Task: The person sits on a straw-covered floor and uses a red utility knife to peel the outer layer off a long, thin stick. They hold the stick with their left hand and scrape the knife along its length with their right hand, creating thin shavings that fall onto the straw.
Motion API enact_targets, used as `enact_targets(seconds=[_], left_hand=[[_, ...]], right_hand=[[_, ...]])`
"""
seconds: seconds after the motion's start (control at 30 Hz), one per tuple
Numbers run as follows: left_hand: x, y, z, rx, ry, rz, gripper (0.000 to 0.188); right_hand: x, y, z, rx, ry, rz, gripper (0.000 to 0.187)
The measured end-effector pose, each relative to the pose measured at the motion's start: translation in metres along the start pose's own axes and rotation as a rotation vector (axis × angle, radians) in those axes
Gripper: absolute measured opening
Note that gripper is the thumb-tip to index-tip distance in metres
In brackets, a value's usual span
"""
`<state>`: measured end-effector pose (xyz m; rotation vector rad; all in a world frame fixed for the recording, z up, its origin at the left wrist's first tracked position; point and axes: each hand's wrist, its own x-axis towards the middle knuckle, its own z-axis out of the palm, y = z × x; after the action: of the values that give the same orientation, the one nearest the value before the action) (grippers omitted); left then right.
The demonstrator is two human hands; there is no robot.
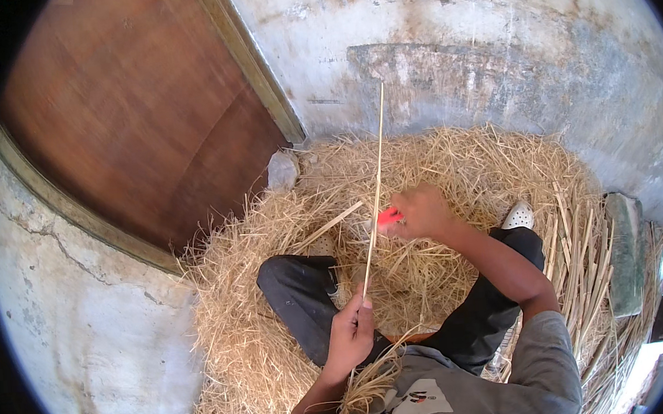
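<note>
I sit with bent legs on a heap of straw [459,167]. My left hand [350,334] pinches the near end of a long pale straw stalk [376,188], which rises away from me toward the wall. My right hand [422,211] grips a small red tool [388,218] pressed against the stalk about halfway up. A bundle of loose straw fibres [367,385] lies in my lap under my left forearm.
A brown wooden door [133,121] stands at the upper left in a plastered wall [488,34]. A grey stone [283,169] lies at the door's foot. Thicker stalks [582,266] and a grey block [625,256] lie on my right.
</note>
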<state>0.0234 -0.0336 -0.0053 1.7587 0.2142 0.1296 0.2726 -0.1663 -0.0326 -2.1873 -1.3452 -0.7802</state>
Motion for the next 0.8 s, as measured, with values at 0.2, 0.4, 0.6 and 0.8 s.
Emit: enact_targets(seconds=[0.2,0.4,0.6,0.8], left_hand=[[-0.011,0.002,0.003,0.271,-0.069,0.018,0.043],[-0.014,-0.002,-0.003,0.42,-0.064,0.086,0.044],[-0.073,-0.017,-0.016,0.216,-0.323,-0.042,0.039],[-0.034,-0.018,-0.037,-0.104,-0.205,-0.193,0.037]], right_hand=[[0.003,0.051,-0.003,-0.177,-0.121,0.164,0.067],[0.017,0.052,0.001,-0.18,-0.467,0.144,0.07],[-0.012,0.202,-0.029,-0.252,-0.276,1.006,0.082],[-0.051,0.198,-0.047,-0.244,-0.196,1.115,0.083]])
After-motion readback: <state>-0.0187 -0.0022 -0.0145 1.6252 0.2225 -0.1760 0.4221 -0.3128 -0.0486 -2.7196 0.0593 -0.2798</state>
